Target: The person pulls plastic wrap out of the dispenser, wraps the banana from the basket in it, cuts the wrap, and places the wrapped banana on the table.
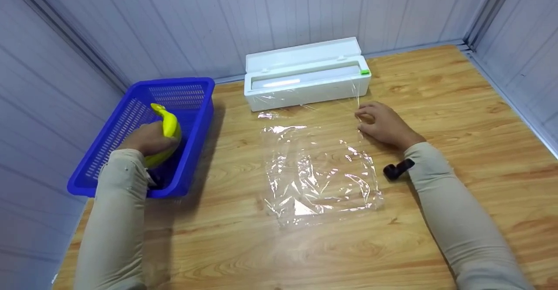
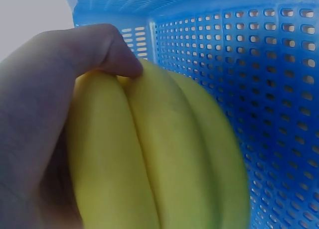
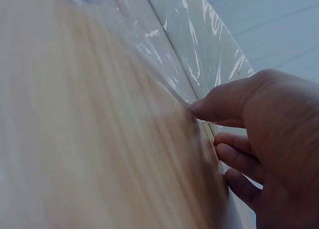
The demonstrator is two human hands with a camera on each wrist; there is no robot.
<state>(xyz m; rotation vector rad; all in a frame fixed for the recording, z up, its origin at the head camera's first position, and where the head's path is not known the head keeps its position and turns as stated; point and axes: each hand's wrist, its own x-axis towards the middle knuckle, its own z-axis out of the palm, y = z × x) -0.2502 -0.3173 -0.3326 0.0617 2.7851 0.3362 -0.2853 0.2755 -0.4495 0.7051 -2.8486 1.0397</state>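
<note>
My left hand (image 1: pixel 150 138) grips a bunch of yellow bananas (image 1: pixel 171 126) inside the blue basket (image 1: pixel 198 128). In the left wrist view the thumb lies over the top of the bananas (image 2: pixel 164 139), and several fingers are hidden behind them. My right hand (image 1: pixel 386 124) pinches the edge of a sheet of clear cling film (image 1: pixel 322 176) between thumb and fingertips. That film runs from a white dispenser box (image 1: pixel 309 91) and lies wrinkled on the table. The right wrist view shows the film (image 3: pixel 172 55) drawn taut from my right hand (image 3: pixel 269 134).
The dispenser's lid (image 1: pixel 305 54) stands raised against the back wall (image 1: pixel 287 11). A green slider (image 1: pixel 365 72) sits at its right end. The wooden table (image 1: pixel 226 246) meets walls at the back and right. The basket stands at the left.
</note>
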